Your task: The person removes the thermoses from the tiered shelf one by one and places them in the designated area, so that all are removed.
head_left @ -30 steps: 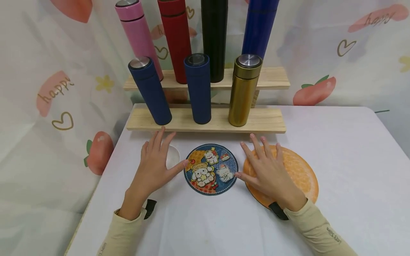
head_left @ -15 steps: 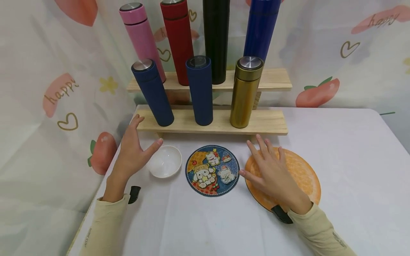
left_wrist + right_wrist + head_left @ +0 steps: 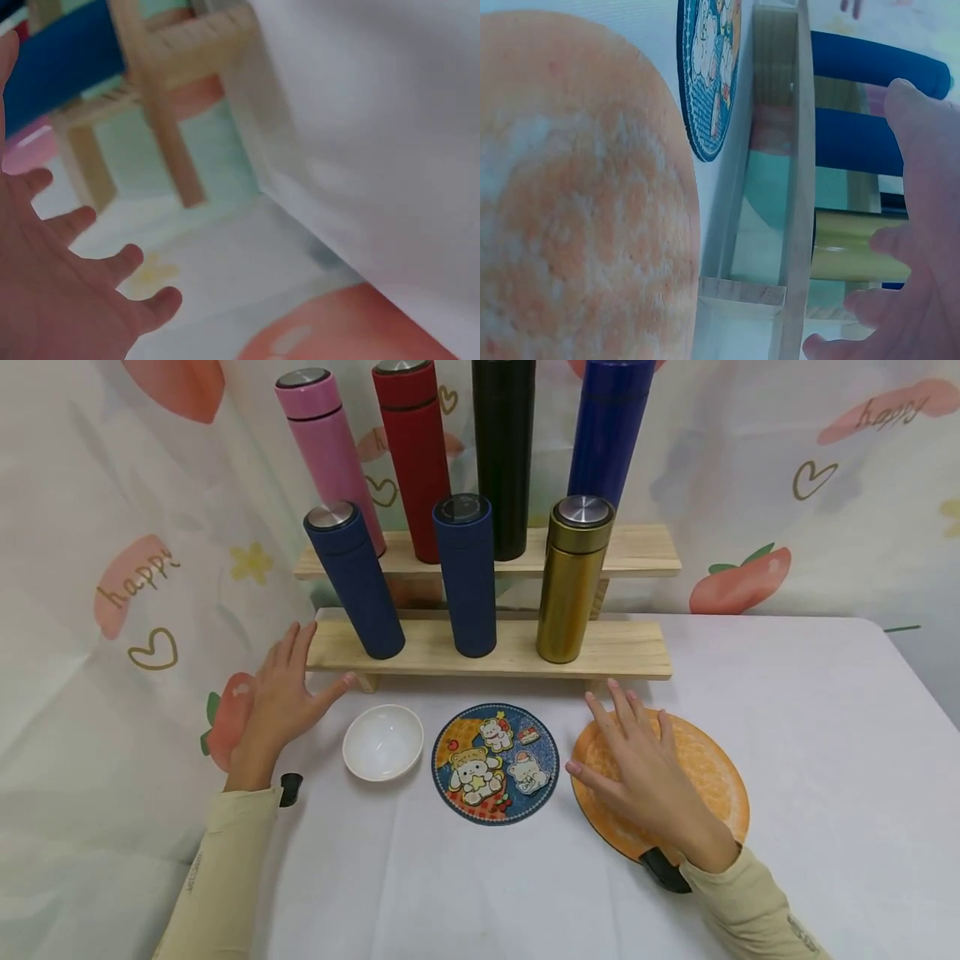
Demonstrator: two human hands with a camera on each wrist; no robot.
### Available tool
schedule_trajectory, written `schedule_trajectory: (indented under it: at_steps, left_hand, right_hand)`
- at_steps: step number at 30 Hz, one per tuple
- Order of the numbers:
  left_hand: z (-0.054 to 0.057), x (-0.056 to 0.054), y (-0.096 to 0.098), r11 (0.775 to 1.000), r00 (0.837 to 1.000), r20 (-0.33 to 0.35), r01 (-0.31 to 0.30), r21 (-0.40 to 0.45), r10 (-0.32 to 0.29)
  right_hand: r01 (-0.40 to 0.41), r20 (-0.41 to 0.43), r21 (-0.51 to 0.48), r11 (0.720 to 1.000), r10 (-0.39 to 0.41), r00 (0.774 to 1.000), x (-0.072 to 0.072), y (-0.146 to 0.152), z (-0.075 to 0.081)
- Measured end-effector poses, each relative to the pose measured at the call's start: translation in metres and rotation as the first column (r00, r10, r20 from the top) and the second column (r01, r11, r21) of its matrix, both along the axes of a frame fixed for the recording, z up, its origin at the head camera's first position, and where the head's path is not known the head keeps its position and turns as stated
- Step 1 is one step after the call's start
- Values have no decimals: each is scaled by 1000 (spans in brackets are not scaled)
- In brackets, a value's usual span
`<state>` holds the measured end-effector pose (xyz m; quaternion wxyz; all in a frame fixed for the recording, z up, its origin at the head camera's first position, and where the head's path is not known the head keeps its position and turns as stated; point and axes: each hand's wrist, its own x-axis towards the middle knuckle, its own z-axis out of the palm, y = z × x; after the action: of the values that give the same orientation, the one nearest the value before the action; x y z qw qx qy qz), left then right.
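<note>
My left hand (image 3: 281,697) is spread with nothing in it, beside the left end of the lower wooden shelf (image 3: 480,647). Just right of it sits a small white bowl (image 3: 383,742). My right hand (image 3: 645,768), fingers spread, hovers over the orange round mat (image 3: 708,760) and holds nothing. Between bowl and orange mat lies a round blue mat with cartoon animals (image 3: 495,764). On the lower shelf stand two navy thermos bottles, one at the left (image 3: 355,581) and another navy thermos (image 3: 467,577) mid-shelf, plus a gold thermos (image 3: 574,581) nearest my right hand.
The upper shelf (image 3: 637,547) carries a pink thermos (image 3: 330,456), a red thermos (image 3: 414,460), a black thermos (image 3: 504,460) and a bright blue thermos (image 3: 611,431). Behind hangs a printed cloth (image 3: 750,493). A white cloth (image 3: 825,777) covers the table.
My left hand has swung left, away from above the white bowl, which now shows fully. The right hand stays over the orange mat with only a slight shift.
</note>
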<state>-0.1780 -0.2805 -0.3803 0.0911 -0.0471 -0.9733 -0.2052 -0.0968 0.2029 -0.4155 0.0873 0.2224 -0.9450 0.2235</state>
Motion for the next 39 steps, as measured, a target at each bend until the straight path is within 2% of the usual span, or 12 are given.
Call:
schedule_trajectory:
  at_steps: [3,9,13,17,22,26,31,36,39]
  left_hand:
    - [-8,-7,-6,1000,1000,26,-10,-10,11]
    - [-25,-16,-15,999,994,102,-31,23,28]
    - [-34,-20,-19,999,993,116,-34,20,32]
    - [-40,-21,-21,999,994,102,-45,21,43]
    - [-44,-19,-19,997,995,79,-69,32,66]
    - [-45,-18,-18,996,996,57,-77,38,75]
    - [-46,-18,-18,994,997,17,-83,66,82]
    - [-51,-20,-17,990,995,-44,-87,108,92]
    - [-53,-21,-16,989,994,-56,-87,118,94]
  right_hand:
    - [-2,0,-13,1000,2,1000,0,1,0]
    - [-16,0,-54,998,16,1000,-3,4,0]
    - [-18,54,-158,987,27,998,-5,5,8]
    - [10,136,-303,953,33,990,-9,6,22]
    - [63,167,-467,882,18,986,-18,4,42]
    - [102,202,-595,797,26,979,-29,0,59]
    - [115,181,-701,704,19,983,-47,-4,77]
    - [112,152,-780,616,13,988,-61,-7,88]
    - [98,142,-837,539,40,989,-68,-10,91]
